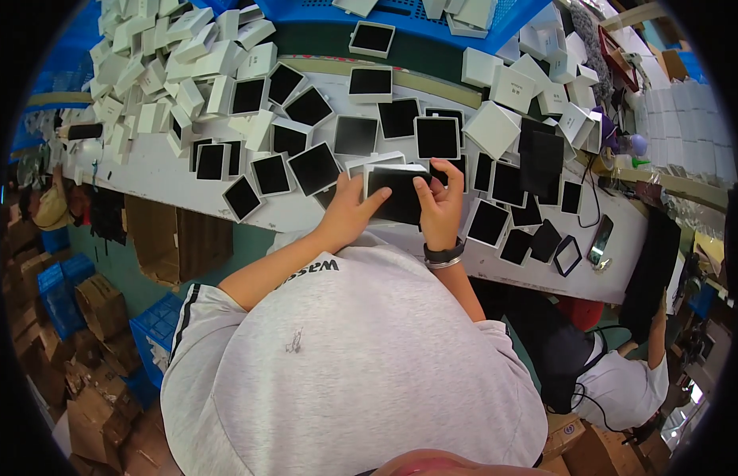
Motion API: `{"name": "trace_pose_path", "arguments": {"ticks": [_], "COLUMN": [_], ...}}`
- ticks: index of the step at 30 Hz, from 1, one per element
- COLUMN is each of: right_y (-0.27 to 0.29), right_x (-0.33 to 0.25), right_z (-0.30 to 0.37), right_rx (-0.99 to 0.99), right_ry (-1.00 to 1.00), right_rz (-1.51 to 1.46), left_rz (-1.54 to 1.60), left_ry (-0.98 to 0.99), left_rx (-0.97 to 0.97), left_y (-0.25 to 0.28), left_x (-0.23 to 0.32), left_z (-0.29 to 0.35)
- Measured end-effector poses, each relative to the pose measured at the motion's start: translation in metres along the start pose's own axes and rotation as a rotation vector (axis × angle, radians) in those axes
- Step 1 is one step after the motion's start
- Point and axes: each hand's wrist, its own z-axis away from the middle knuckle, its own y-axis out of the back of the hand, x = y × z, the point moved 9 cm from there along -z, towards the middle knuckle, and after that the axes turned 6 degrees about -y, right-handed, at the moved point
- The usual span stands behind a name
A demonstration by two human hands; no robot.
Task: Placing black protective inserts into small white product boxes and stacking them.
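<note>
At the far left of the white table, a pile of white boxes lies jumbled at many angles. Nearer the middle, open boxes with dark interiors are scattered, among them a small tilted box close to the near edge.

The left hand comes next, its forearm slanting up and rightward from the lower left. Its thumb reaches right and away from the body onto the black-faced box; the other fingers are mostly hidden.

That box is between the two hands, at the table's near edge, just in front of the shirt. Its dark face is turned up toward the wearer, and its pale far edge runs roughly left to right. The outline looks nearly square, so I cannot tell which axis is longer.

The right hand grips the box's right side, thumb pointing away from the body along the face, index finger bent above. Together the hands hold the box. A dark wristband circles the right wrist, and that forearm leans up and leftward.

Farther right are more black-lined boxes, a thin black frame and a phone. A co-worker in a white top is at the lower right.
</note>
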Motion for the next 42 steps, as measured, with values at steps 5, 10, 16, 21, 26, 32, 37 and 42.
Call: {"name": "trace_pose_path", "arguments": {"ticks": [5, 10, 16, 21, 26, 32, 37, 42], "right_y": [0.001, -0.011, -0.009, -0.005, -0.016, -0.022, -0.042, -0.039], "right_x": [0.031, 0.03, 0.037, 0.038, 0.023, 0.047, 0.026, 0.032], "right_z": [0.001, 0.006, 0.008, 0.005, 0.012, 0.025, 0.025, 0.017], "right_rx": [-0.161, -0.181, -0.136, -0.207, -0.206, -0.344, -0.248, -0.228], "right_ry": [-0.211, -0.105, -0.25, -0.11, -0.257, -0.486, -0.201, -0.311], "right_rz": [0.0, 0.184, 0.01, 0.472, 0.016, 0.305, 0.626, 0.616], "left_rz": [0.18, 0.214, 0.181, 0.107, 0.052, -0.052, 0.157, 0.257], "left_ry": [0.098, 0.071, -0.01, 0.063, 0.061, 0.005, 0.039, -0.006], "left_rx": [-0.12, 0.062, 0.191, 0.065, 0.146, 0.144, 0.349, 0.262], "left_y": [-0.008, 0.006, 0.019, 0.007, 0.021, 0.029, 0.046, 0.046], "left_x": [-0.01, -0.002, -0.013, -0.008, -0.014, 0.006, -0.025, -0.018], "left_z": [-0.004, 0.0, 0.002, 0.007, 0.001, 0.005, 0.002, -0.008]}}
